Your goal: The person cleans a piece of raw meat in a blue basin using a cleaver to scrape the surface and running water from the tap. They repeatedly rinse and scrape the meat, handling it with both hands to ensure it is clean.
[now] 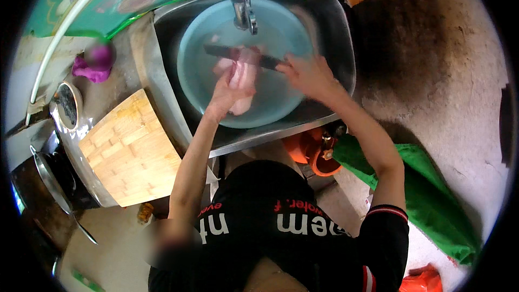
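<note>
My left hand (224, 94) grips a pale pink piece of raw meat (246, 75) over a light blue basin (186, 65) that holds water. In my right hand (311, 75), slightly blurred, is the handle of a knife (216, 51). Its long dark blade points left and lies across the upper part of the meat, touching it or just above it; I cannot tell which. Small pale bits float near the blade's tip. The basin sits in a metal sink (270, 137), below a chrome faucet (242, 13). No running water shows at its spout.
Left of the sink lies a wooden cutting board (132, 151), with a bowl (67, 107) and purple cloth (91, 70) beyond it. A pan (50, 181) stands at the far left. Orange buckets (324, 163) are under the sink's right side. Green fabric (432, 200) hangs near my right elbow.
</note>
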A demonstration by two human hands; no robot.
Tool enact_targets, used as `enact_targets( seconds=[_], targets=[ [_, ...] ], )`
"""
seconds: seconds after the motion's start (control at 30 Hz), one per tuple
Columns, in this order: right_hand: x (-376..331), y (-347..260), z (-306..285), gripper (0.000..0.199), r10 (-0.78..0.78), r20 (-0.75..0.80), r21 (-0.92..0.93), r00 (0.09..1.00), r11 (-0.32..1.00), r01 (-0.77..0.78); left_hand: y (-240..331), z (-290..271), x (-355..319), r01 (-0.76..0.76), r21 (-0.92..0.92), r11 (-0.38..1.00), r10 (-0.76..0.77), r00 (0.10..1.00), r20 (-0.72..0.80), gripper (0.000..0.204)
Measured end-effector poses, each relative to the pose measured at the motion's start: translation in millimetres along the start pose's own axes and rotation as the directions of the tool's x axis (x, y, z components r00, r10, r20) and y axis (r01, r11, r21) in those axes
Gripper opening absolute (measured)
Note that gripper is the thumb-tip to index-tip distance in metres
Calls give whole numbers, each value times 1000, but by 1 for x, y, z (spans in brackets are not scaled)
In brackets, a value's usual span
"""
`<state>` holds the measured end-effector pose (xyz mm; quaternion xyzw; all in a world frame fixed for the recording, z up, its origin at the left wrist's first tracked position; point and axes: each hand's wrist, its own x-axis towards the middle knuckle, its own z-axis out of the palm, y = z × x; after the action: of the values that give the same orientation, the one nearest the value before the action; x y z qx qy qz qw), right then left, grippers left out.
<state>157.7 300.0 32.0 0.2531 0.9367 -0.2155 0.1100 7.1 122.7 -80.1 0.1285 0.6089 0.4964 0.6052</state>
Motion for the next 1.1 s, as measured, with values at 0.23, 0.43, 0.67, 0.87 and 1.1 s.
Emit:
enact_targets(
  seconds=[0.23, 0.43, 0.67, 0.87, 1.1],
  targets=[
    [-21, -23, 9, 27, -92, -3, -36, 996, 995, 92, 12, 1, -7, 27, -185, 982, -24, 1000, 19, 95],
    [15, 13, 4, 36, 144, 28, 146, 989, 978, -146, 6, -6, -3, 20, -201, 979, -5, 997, 74, 88],
    [18, 6, 33, 39, 147, -108, 233, 983, 965, -119, 23, -11, 5, 46, 63, 997, -46, 999, 4, 85],
    [21, -3, 40, 36, 174, -84, 298, 981, 944, -142, 28, 26, 9, 212, 565, 797, 6, 933, -359, 84],
    [-13, -34, 4, 26, -19, -49, 68, 999, 997, 23, -3, 3, 15, -177, 196, 964, 200, 974, -107, 79]
  ],
)
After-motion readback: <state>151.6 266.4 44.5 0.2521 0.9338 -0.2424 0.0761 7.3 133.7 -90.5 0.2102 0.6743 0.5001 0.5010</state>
